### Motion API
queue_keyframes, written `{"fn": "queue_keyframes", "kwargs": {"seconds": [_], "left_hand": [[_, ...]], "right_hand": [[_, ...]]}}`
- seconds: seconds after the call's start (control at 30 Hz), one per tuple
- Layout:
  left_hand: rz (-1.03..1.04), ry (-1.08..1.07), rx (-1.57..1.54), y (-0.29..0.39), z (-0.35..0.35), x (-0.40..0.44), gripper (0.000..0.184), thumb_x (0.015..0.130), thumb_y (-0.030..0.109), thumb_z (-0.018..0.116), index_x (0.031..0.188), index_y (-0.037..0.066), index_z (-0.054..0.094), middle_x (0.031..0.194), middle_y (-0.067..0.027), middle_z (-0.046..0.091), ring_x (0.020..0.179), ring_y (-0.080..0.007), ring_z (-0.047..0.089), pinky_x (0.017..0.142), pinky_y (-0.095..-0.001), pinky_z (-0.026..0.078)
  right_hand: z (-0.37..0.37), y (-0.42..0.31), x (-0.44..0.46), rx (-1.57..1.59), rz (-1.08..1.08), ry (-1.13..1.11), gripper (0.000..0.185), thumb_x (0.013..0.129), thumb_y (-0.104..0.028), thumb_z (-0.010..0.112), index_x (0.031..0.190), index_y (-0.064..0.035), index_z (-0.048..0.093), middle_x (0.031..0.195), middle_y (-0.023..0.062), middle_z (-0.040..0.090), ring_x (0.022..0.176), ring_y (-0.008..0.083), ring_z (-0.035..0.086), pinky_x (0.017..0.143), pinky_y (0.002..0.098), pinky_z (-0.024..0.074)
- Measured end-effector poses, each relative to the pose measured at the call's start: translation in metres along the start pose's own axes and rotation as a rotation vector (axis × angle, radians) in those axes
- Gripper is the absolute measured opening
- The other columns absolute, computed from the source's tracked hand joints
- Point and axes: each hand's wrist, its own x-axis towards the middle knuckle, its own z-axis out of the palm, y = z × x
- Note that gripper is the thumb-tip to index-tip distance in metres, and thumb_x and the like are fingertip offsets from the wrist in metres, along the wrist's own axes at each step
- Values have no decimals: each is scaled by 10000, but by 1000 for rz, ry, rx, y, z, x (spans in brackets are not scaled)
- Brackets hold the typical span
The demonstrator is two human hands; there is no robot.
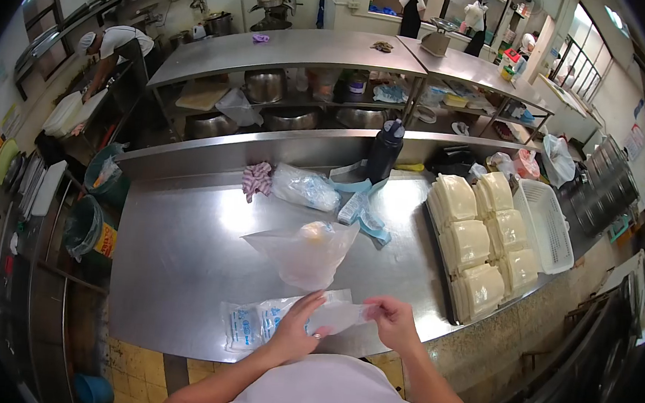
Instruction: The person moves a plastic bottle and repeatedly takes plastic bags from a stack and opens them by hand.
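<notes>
My right hand (395, 322) pinches the edge of a thin clear plastic bag (342, 317) between thumb and fingers, low over the steel table (173, 265). My left hand (296, 328) lies with thumb and fingers apart on the bag's other side, over a flat pack of plastic bags (248, 326) with blue print. Its palm covers part of that pack. Just beyond my fingers stands a whitish, translucent plastic bag (299, 256) with something yellowish at its top, which I cannot make out.
Wrapped pale stacks (465, 243) fill a dark tray at right, beside a white basket (544, 226). Toward the table's raised back edge are a black bottle (385, 152), a clear plastic bundle (304, 188), blue strips (365, 212) and a striped cloth (257, 181). A co-worker (123, 43) bends at far left.
</notes>
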Motion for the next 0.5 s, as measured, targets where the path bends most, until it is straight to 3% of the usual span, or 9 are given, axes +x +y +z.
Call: {"fn": "queue_keyframes", "kwargs": {"seconds": [0.1, 0.2, 0.23, 0.33, 0.4, 0.5], "left_hand": [[-50, -115, -335, 73, -23, 35, 526, 841, 167, 783, 1317, 60, 585, 1389, -152, 546, 1280, -285, 530, 1098, -397, 403], [-250, -167, -657, 57, -11, 41, 368, 884, 91, 738, 1236, 46, 642, 1315, -109, 596, 1230, -218, 556, 1048, -378, 433], [-231, -190, -672, 49, -10, 42, 291, 905, 82, 713, 1188, 43, 657, 1276, -101, 605, 1198, -201, 560, 1026, -372, 441], [-135, -221, -787, 38, -17, 43, 117, 950, 111, 671, 1039, 36, 684, 1170, -85, 626, 1112, -171, 575, 964, -357, 461], [-2, -193, -959, 44, -26, 42, 168, 957, 203, 683, 935, 36, 680, 1114, -82, 630, 1070, -183, 587, 926, -354, 471], [-193, -335, -1192, 49, -55, 29, 181, 927, 246, 697, 1012, 85, 694, 1104, -78, 606, 1047, -187, 576, 985, -334, 431]], "right_hand": [[1, -49, 0, -176, -155, -103, 136, 933, -85, 661, 823, -7, 676, 624, 72, 608, 571, 116, 554, 524, 302, 445], [-1, -60, 6, -290, -231, -138, 189, 950, -136, 656, 805, -16, 674, 603, 103, 556, 528, 125, 496, 493, 325, 410], [0, -62, 8, -309, -238, -147, 210, 960, -152, 650, 802, -16, 674, 606, 112, 545, 523, 128, 484, 488, 330, 403], [8, -64, 13, -243, -31, -148, 328, 985, -223, 632, 742, -5, 657, 605, 92, 585, 538, 136, 495, 534, 300, 437], [21, -56, 16, 24, 33, -130, 318, 990, -240, 620, 780, -5, 659, 685, 75, 635, 585, 144, 539, 599, 296, 480], [26, -64, 29, 645, 256, -161, 250, 993, -215, 594, 870, -5, 651, 812, 54, 668, 684, 170, 609, 700, 316, 537]]}}
